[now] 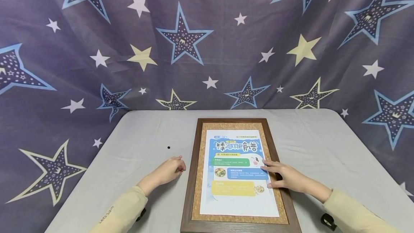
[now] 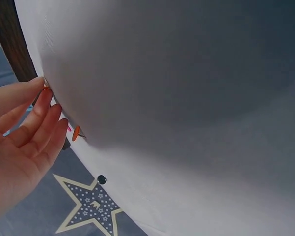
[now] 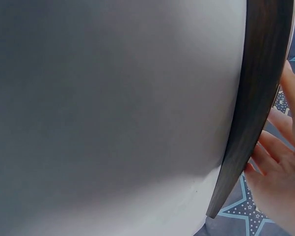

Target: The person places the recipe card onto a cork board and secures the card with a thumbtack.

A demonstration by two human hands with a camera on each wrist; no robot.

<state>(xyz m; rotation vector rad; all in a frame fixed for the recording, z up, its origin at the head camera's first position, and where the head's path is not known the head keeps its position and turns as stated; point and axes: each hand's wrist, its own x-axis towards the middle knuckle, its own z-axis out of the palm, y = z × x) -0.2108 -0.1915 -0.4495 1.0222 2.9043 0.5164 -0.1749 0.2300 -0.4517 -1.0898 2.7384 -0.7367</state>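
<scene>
A sheet of printed paper [image 1: 239, 204] lies on a cork board [image 1: 197, 204] with a dark wooden frame [image 1: 192, 175]. My right hand [image 1: 288, 177] reaches over the frame's right side, its extended fingers resting at the paper's right edge. Left of the board, my left hand [image 1: 169, 172] is low over the table. In the left wrist view its thumb and index finger pinch a small orange thumbtack [image 2: 46, 88], mostly hidden by the fingertips. Another orange thumbtack [image 2: 76, 133] lies by the other fingertips, its pin showing, with a pink bit [image 2: 69, 129] beside it.
A small round black object [image 1: 168, 147] sits on the grey-covered table [image 1: 145, 128], beyond the left hand. Behind the table hangs a purple curtain [image 1: 226, 53] printed with stars.
</scene>
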